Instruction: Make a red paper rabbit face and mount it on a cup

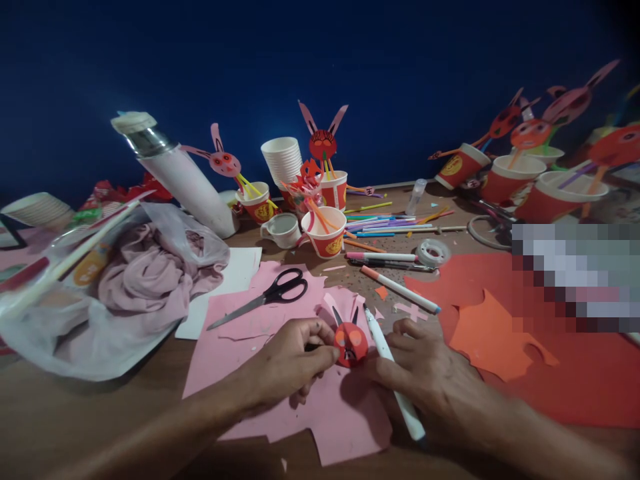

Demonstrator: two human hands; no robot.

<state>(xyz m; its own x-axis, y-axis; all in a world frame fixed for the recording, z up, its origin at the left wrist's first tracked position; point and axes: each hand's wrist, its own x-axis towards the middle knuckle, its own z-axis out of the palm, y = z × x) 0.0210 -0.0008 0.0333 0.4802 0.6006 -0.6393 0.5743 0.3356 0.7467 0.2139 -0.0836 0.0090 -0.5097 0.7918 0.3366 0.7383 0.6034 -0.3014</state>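
Observation:
My left hand (303,360) pinches the left edge of a small red paper bunny face (351,345) between thumb and forefinger. The face has pink ears, orange eyes and black drawn marks. My right hand (417,363) is closed around a white marker (393,373), its dark tip up by the bunny's right ear. Under both lies cut pink paper (345,417) on the brown table. Black-handled scissors (275,297) rest on the pink paper to the upper left.
Red paper (590,393) and an orange piece (493,333) lie at right. Behind are paper cups (325,233) with bunny figures, coloured sticks (385,227), a tape roll (433,253) and another marker (400,289). A plastic bag (65,333) and a leaning flask (185,183) are at left.

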